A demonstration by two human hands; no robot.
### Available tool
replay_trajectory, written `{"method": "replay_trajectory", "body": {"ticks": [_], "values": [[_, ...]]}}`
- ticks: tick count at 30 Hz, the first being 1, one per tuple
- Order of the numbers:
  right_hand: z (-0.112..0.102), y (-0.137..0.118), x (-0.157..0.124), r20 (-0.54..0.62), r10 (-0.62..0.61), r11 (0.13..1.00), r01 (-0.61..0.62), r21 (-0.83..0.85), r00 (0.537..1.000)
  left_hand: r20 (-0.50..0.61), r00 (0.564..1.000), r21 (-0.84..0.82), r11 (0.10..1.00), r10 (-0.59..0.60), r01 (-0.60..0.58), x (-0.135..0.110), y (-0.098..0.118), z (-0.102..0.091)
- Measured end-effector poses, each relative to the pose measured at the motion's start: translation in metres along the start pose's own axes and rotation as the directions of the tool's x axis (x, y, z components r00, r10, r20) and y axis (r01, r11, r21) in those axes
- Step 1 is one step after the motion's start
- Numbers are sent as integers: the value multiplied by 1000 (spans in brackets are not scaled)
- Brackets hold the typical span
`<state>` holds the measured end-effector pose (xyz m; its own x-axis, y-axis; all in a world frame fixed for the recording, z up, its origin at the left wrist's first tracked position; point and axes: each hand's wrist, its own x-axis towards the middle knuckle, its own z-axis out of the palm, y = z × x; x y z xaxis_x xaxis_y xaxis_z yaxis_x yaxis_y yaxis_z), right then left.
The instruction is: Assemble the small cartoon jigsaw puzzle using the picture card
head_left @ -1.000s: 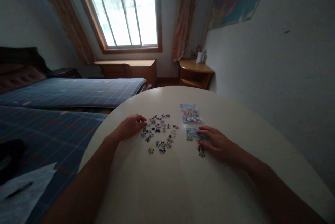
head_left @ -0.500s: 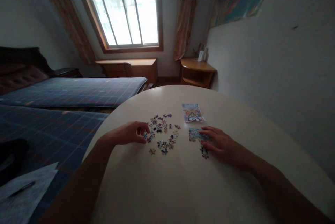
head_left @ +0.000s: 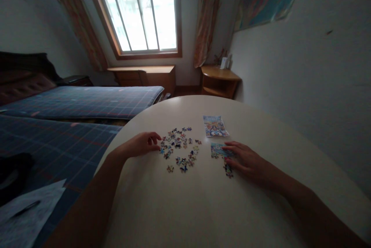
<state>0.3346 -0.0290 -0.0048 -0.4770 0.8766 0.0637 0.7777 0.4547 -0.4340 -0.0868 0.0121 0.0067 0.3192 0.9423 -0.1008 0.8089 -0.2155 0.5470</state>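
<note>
The bare left hand (head_left: 140, 145) has its thumb and curled fingers apart, their tips at the left edge of a loose scatter of small, multicoloured, knobbed jigsaw pieces (head_left: 177, 145), just beside a light-blue piece (head_left: 162, 150); the bare right hand (head_left: 245, 159) lies palm down with thumb and forefinger spread, its fingertips on a partly joined, mostly blue puzzle section (head_left: 216, 148), whose darker, narrow strip (head_left: 228, 170) runs toward the person beside the thumb; just beyond that section lies a rectangular, colourful printed picture sheet (head_left: 215, 126), apart from both hands; all these rest on a round-edged, cream-coloured, smooth tabletop (head_left: 197, 205); to the left stand blue plaid mattresses (head_left: 95, 99), the nearer bearing white paper sheets (head_left: 37, 209) with a dark, slim pen (head_left: 26, 208); farther off, a wooden desk (head_left: 159, 69) stands below a bright, wood-framed window (head_left: 142, 16).
</note>
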Motion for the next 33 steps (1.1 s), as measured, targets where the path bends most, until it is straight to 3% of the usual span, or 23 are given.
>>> {"method": "replay_trajectory", "body": {"ticks": [13, 25, 33], "values": [[1, 2, -1, -4, -6, 1000, 6, -8, 1000, 37, 999, 37, 999, 22, -24, -1, 7, 4], [4, 4, -3, -18, -9, 1000, 9, 11, 1000, -183, 976, 72, 992, 118, -106, 11, -3, 11], [7, 6, -3, -43, -20, 1000, 21, 16, 999, -204, 974, 117, 990, 100, -77, 10, 6, 13]]}}
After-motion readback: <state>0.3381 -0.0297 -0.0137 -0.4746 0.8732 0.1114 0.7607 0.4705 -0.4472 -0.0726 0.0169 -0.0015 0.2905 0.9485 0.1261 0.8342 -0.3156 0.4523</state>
